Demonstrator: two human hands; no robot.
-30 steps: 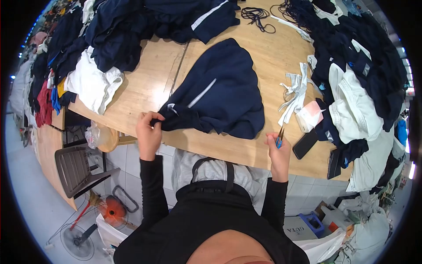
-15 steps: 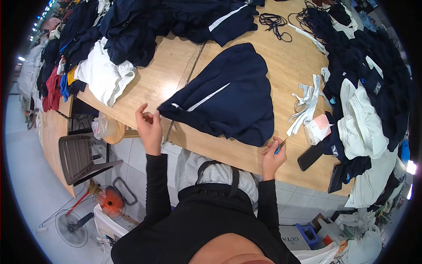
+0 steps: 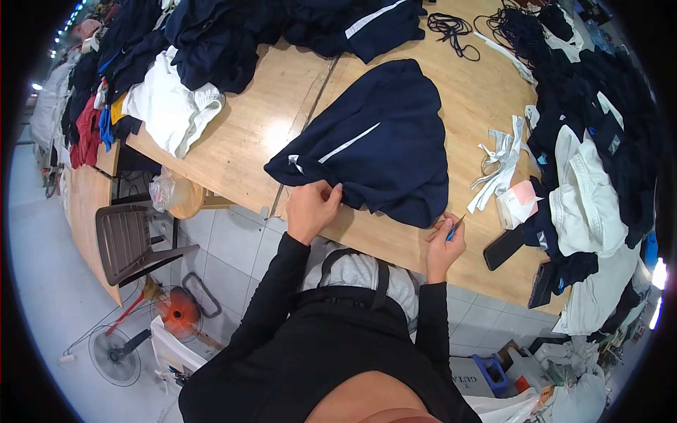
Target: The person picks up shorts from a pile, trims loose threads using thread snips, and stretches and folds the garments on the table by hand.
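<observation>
A dark navy garment with a thin white stripe lies on the wooden table in front of me. My left hand is at its near edge, fingers pinched together; whether cloth is between the fingertips is too small to tell. At the garment's lower right corner, my right hand holds small blue-handled snips, their blades pointing up and to the right. A small white mark shows near the garment's left tip.
White strips, a pink and white box and a black phone lie on the right. Beyond them are piled navy and white garments. More clothes and dark cords lie at the back.
My left hand left the garment's left tip, opened, then moved right to its near edge with fingers closed. My right hand stays near the lower right corner with the snips.
</observation>
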